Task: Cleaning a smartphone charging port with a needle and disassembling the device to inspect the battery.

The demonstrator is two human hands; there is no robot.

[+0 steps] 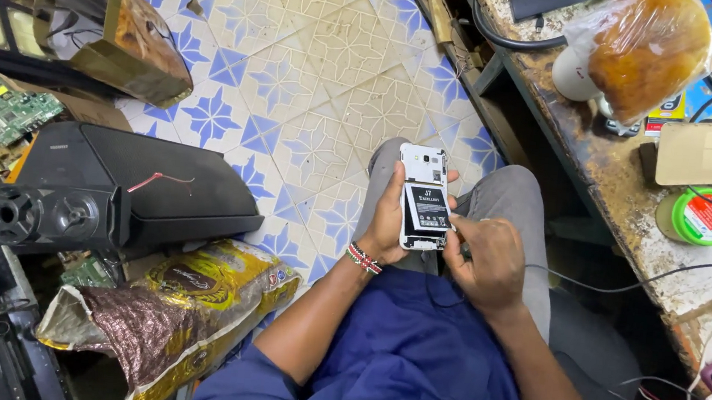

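Observation:
A white phone point(424, 165) with its back cover off lies face down in my left hand point(387, 220), above my lap. A black battery point(424, 215) sits in its open back. My left fingers wrap the phone's left edge and a red and white bead bracelet point(364, 258) circles that wrist. My right hand point(488, 259) is at the phone's lower right corner, fingertips touching the battery's bottom edge. A thin dark cable point(623, 288) runs from under my right hand toward the bench.
A worn workbench point(623, 189) at the right carries a gold phone back cover point(705, 153), a green solder spool point(706, 218), a plastic bag point(644, 45) and cables. On the patterned tile floor point(315, 76) lie a black speaker case point(143, 181), a green circuit board point(5, 109) and a printed sack point(167, 304).

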